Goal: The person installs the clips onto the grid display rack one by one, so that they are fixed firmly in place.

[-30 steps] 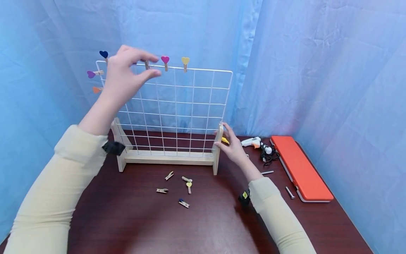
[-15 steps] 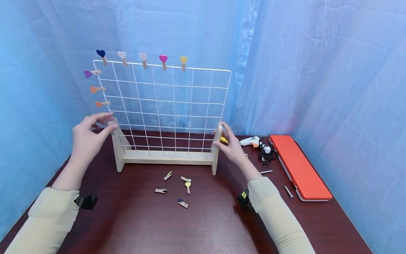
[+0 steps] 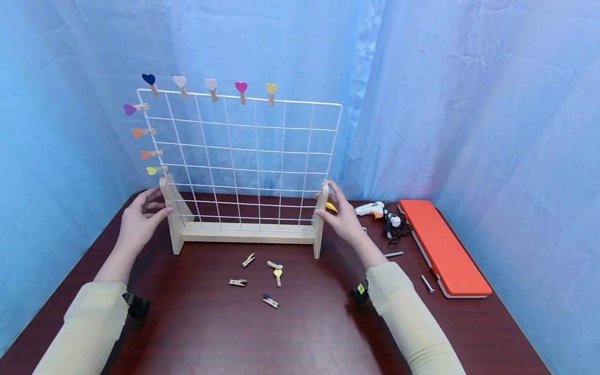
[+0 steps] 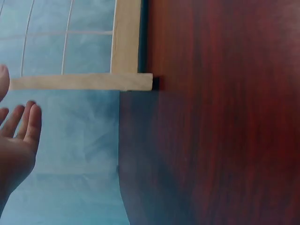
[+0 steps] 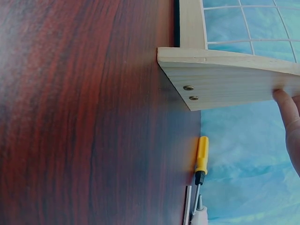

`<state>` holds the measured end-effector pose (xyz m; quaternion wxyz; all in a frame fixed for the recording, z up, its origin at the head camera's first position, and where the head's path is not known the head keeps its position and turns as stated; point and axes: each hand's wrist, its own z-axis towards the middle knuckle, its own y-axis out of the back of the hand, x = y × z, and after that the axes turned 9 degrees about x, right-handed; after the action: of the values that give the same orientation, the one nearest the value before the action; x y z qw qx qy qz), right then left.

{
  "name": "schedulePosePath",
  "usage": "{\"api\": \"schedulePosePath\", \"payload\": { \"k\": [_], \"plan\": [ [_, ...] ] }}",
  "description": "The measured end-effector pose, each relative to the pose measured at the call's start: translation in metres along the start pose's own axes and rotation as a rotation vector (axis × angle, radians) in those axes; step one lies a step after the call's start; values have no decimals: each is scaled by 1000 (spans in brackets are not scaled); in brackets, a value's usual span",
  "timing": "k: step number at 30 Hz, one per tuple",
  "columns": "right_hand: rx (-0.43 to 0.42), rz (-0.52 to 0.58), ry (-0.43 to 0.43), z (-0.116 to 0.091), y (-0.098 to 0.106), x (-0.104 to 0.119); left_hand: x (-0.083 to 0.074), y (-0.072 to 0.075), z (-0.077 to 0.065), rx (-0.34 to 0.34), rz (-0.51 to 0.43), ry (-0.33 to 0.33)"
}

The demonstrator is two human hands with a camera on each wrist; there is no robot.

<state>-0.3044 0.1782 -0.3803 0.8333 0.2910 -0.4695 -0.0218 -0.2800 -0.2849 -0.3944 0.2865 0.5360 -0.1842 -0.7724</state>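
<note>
A white wire grid (image 3: 244, 151) stands upright in a pale wooden stand (image 3: 248, 237). Heart-topped clothespins are clipped along its top edge, among them a pink clothespin (image 3: 241, 87), and down its left edge, where a yellow-green clothespin (image 3: 152, 171) sits lowest. Beside the stand's left side panel is my left hand (image 3: 139, 219), thumb and fingers spread; in the left wrist view the fingers (image 4: 33, 123) are apart from the wood. My right hand (image 3: 344, 219) holds the right side panel (image 5: 225, 77), thumb in front, with a fingertip on its outer face.
Several loose clothespins lie before the stand, including a blue-topped clothespin (image 3: 270, 301). To the right are a yellow-handled screwdriver (image 5: 202, 154), a white glue gun (image 3: 372, 209) with black cable, a bolt (image 3: 427, 284) and a red case (image 3: 442, 250). Blue curtains (image 3: 422, 104) enclose the table.
My left hand has come down from the grid's top edge to beside the left panel. The yellow-green clothespin, hidden by the hand before, now shows. My right hand has stayed put.
</note>
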Motion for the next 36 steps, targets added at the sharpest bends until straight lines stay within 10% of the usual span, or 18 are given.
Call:
{"api": "schedulePosePath", "payload": {
  "k": [6, 27, 36],
  "plan": [
    [-7, 4, -11, 1, -1, -1, 3, -1, 12, 166, 30, -9],
    [0, -68, -61, -3, 2, 13, -1, -2, 14, 258, -70, 44],
    [-199, -217, 94, -19, 3, 30, -2, -4, 12, 241, -65, 41]
  ]
}}
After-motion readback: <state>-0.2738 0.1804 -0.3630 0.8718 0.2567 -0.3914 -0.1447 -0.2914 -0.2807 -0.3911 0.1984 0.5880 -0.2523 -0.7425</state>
